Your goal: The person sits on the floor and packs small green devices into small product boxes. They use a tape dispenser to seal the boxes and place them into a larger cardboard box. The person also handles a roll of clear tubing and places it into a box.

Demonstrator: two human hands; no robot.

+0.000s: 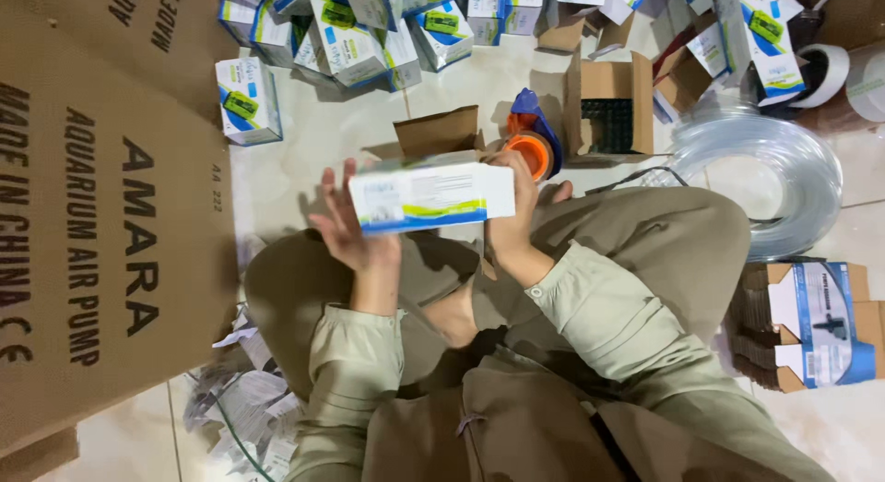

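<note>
Both hands grip a small white, blue and green carton (431, 196) above the lap: left hand (355, 229) at one end, right hand (512, 205) at the other (fingers partly hidden). Best kept level, near the tape dispenser (533, 141) on the floor.

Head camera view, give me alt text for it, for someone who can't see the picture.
Seen from above, a seated person holds a small white, blue and green box between the left hand and right hand. A large brown carton stands at the left, many similar small boxes lie on the tiled floor ahead, and coiled clear tubing lies at the right.
</note>
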